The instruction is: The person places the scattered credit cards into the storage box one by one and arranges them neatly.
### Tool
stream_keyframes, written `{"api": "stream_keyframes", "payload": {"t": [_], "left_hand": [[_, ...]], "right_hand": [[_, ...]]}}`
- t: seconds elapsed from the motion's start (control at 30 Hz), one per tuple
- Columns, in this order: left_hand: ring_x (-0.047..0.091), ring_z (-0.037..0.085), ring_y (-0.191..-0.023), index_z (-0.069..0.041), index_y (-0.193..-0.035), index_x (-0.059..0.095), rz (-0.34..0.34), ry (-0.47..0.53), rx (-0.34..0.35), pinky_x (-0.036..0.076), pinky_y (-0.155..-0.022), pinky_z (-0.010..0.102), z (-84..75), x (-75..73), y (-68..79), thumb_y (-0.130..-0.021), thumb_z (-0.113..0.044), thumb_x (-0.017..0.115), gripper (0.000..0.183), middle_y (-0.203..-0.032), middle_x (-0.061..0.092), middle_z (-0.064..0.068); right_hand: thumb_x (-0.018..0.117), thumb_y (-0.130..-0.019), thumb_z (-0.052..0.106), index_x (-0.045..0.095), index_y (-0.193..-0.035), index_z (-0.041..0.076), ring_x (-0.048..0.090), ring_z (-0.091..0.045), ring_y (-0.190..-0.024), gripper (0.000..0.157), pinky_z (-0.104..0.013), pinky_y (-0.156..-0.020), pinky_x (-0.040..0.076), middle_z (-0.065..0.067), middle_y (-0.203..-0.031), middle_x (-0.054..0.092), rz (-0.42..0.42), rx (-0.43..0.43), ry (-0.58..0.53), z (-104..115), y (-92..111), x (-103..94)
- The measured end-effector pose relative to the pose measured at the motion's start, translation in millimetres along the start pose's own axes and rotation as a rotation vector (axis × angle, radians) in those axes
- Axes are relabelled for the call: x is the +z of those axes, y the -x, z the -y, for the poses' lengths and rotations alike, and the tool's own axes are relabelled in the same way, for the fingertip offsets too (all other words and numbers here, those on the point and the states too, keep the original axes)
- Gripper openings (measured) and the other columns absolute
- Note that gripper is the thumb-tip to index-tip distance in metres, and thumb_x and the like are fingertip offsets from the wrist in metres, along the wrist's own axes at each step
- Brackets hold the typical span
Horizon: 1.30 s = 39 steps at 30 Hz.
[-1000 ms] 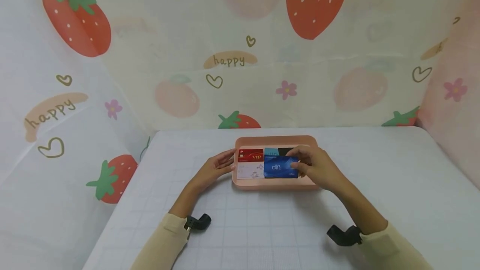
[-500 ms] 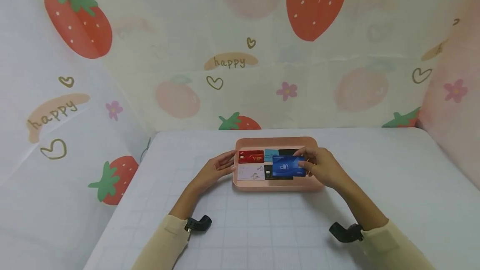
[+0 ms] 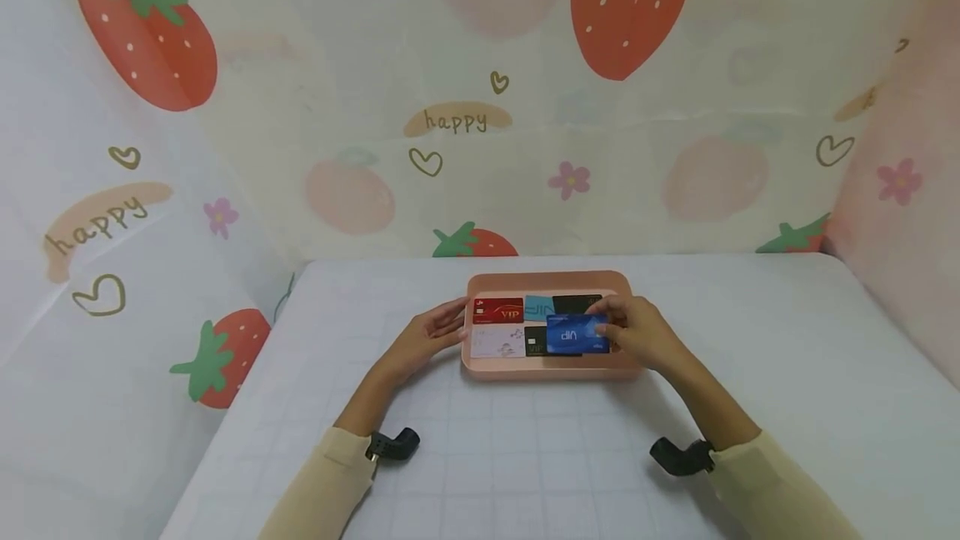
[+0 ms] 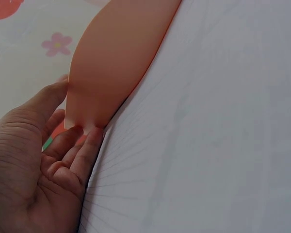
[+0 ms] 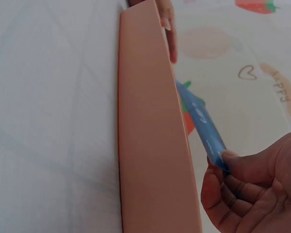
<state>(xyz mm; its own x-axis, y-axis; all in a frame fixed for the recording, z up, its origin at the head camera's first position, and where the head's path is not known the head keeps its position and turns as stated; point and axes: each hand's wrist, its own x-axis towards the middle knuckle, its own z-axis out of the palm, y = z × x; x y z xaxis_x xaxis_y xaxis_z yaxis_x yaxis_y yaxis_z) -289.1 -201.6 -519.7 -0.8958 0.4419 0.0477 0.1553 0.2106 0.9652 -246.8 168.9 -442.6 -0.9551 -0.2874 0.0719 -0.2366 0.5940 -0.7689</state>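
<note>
In the head view a pink tray (image 3: 551, 372) lies on the table, holding several cards. My right hand (image 3: 641, 332) pinches a blue VIP card (image 3: 573, 335) at its right edge. This card hangs over a black card (image 3: 534, 341), covering part of it. In the right wrist view the blue card is tilted, gripped between thumb and fingers above the tray rim. Left of it lie a red VIP card (image 3: 498, 310) and a white flowered card (image 3: 497, 342). My left hand (image 4: 43, 150) touches the tray's left end with its fingertips, the thumb near the rim.
A light blue card (image 3: 538, 307) and another dark card (image 3: 573, 304) lie along the tray's back row. The table (image 3: 487, 457) wears a white checked cloth. Behind it hangs a strawberry-printed curtain (image 3: 337, 65).
My right hand has moved the blue card to the right, uncovering part of the black card beneath. My left hand stays against the tray's left end.
</note>
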Motion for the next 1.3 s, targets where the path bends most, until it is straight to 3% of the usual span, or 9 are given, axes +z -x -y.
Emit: {"api": "stream_keyframes", "payload": {"t": [0.2, 0.43, 0.6, 0.87, 1.03, 1.3], "left_hand": [[0.044, 0.021, -0.143, -0.016, -0.157, 0.041, 0.007, 0.02, 0.004, 0.04, -0.113, 0.034, -0.1, -0.7, -0.8, -0.1, -0.018, 0.066, 0.062, -0.16, 0.041, 0.002], [0.044, 0.023, -0.143, -0.015, -0.157, 0.04, -0.003, 0.015, 0.001, 0.041, -0.113, 0.034, -1.7, -0.3, 0.4, -0.101, -0.016, 0.066, 0.062, -0.16, 0.041, 0.004], [0.045, 0.022, -0.143, -0.015, -0.157, 0.041, -0.006, 0.003, 0.007, 0.041, -0.113, 0.035, -3.4, -0.6, 0.3, -0.1, -0.017, 0.067, 0.062, -0.159, 0.042, 0.003], [0.045, 0.02, -0.142, -0.015, -0.157, 0.04, 0.013, 0.008, 0.013, 0.041, -0.113, 0.035, 0.1, -1.5, -0.5, -0.1, -0.022, 0.067, 0.063, -0.159, 0.042, 0.001], [0.046, 0.018, -0.142, -0.017, -0.156, 0.041, 0.009, 0.008, 0.006, 0.041, -0.113, 0.035, -0.1, -1.0, -0.8, -0.1, -0.022, 0.068, 0.063, -0.158, 0.043, 0.0], [0.044, 0.023, -0.143, -0.015, -0.156, 0.041, 0.004, 0.01, 0.008, 0.04, -0.113, 0.035, -1.8, -1.2, -0.5, -0.1, -0.017, 0.067, 0.062, -0.159, 0.041, 0.004]], "right_hand": [[0.062, -0.095, -0.005, 0.068, -0.116, -0.004, 0.06, -0.023, -0.076, 0.021, -0.03, -0.063, 0.057, -0.014, -0.086, 0.065, 0.001, 0.041, 0.054, -2, -8, 0.4], [0.062, -0.094, -0.004, 0.07, -0.113, -0.004, 0.056, -0.033, -0.093, 0.02, -0.041, -0.077, 0.054, -0.02, -0.099, 0.064, -0.007, 0.083, 0.132, 1, -14, 0.2], [0.06, -0.094, -0.005, 0.07, -0.112, -0.006, 0.056, -0.033, -0.092, 0.02, -0.044, -0.079, 0.054, -0.021, -0.096, 0.063, -0.004, 0.106, 0.137, 0, -19, 0.9], [0.058, -0.096, -0.004, 0.069, -0.114, -0.008, 0.056, -0.031, -0.089, 0.022, -0.032, -0.066, 0.054, -0.019, -0.093, 0.06, 0.031, 0.154, 0.121, -5, -25, 4.3], [0.06, -0.091, -0.004, 0.07, -0.11, -0.008, 0.055, -0.03, -0.087, 0.022, -0.038, -0.074, 0.05, -0.017, -0.091, 0.061, 0.041, 0.154, 0.176, -8, -27, 6.2], [0.059, -0.087, -0.008, 0.069, -0.107, -0.01, 0.059, -0.032, -0.087, 0.023, -0.045, -0.078, 0.053, -0.022, -0.093, 0.065, 0.04, 0.131, 0.208, -9, -27, 9.3]]}}
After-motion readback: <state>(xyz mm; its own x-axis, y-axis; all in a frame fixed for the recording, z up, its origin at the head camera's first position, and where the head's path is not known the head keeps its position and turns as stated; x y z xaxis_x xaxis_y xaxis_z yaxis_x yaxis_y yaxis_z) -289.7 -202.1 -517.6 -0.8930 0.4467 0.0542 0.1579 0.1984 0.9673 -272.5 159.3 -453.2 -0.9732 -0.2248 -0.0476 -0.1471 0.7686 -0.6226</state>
